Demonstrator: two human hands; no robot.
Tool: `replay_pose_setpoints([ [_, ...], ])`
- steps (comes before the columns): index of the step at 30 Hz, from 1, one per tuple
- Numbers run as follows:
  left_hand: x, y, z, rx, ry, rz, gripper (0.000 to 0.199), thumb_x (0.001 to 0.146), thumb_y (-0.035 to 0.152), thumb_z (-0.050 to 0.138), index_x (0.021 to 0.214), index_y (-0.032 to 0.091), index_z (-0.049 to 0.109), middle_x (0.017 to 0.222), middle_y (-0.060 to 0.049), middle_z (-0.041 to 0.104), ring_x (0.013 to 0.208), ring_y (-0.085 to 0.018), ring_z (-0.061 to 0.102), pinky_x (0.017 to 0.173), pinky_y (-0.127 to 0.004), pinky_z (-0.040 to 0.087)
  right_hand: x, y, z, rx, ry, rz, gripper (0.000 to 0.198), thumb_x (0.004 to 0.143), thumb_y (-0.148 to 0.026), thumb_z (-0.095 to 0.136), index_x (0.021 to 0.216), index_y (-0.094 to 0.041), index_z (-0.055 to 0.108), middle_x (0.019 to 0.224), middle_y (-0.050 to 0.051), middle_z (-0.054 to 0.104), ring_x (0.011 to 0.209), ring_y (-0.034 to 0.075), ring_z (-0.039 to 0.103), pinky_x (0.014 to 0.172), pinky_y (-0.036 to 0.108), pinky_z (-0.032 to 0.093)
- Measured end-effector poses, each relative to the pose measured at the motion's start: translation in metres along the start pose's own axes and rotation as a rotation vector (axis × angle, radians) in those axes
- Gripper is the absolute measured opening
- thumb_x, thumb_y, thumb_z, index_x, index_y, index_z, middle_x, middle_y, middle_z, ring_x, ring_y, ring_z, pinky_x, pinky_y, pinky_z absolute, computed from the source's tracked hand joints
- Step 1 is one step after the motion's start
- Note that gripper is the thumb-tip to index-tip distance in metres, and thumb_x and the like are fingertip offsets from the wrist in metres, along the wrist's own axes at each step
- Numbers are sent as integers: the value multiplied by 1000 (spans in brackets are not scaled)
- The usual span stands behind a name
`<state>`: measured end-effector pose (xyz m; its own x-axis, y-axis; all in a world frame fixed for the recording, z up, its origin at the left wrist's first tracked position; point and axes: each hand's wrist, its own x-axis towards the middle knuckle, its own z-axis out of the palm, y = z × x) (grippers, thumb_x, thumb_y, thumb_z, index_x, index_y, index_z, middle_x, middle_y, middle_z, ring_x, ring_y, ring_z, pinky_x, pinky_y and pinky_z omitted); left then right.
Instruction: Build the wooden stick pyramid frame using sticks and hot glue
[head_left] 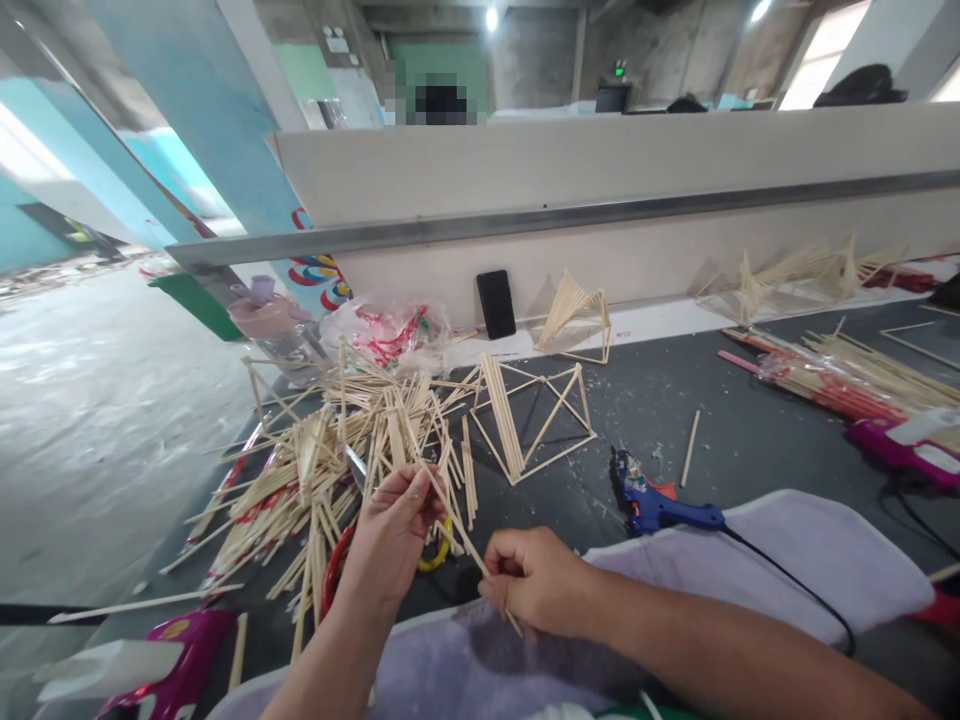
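Note:
Between my two hands runs a thin wooden stick [466, 540], slanting down to the right. My left hand [401, 515] pinches its upper part; my right hand [532, 580] grips it near the lower end. Beyond my left hand spreads a heap of loose wooden sticks [360, 420]. A pair of scissors lies partly under my left hand, its yellow handle [436, 550] showing. Just past my hands stands a stick frame [536, 420] with several sticks side by side across one part. Right of my right hand rests a blue glue gun [664, 508].
A second stick model [577, 315] stands by the partition beside a black phone [496, 304]. A clear bottle [274, 325] and plastic bag [390, 335] stand at the back left. Purple devices lie at lower left [180, 655] and right [904, 450]. A lilac cloth [810, 550] covers the near edge.

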<state>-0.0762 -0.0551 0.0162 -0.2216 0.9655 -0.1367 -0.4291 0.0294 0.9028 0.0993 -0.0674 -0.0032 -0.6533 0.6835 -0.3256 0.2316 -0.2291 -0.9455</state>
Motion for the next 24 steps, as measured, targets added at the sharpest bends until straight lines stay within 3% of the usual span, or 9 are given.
replay_pose_setpoints([
  [10,-2,4,1,54,22,105,14,69,24,71,78,17,62,75,1,65,57,-8,56,53,-16,46,5,1,-9,64,-56,24,11,74,-18,56,65,-17,49,45,-9,47,31,5,41,33,15,30],
  [18,-6,11,10,45,73,83,25,59,26,77,78,17,64,72,0,65,60,-11,57,53,-17,48,1,-4,-15,93,-91,-12,14,75,-17,56,63,-16,50,46,-9,47,31,4,40,33,14,31],
  [24,-10,11,21,131,138,107,20,63,27,74,77,18,64,76,0,65,66,-10,56,57,-15,48,1,0,-18,117,-64,16,9,75,-20,57,68,-16,53,49,-9,49,31,3,40,33,13,32],
])
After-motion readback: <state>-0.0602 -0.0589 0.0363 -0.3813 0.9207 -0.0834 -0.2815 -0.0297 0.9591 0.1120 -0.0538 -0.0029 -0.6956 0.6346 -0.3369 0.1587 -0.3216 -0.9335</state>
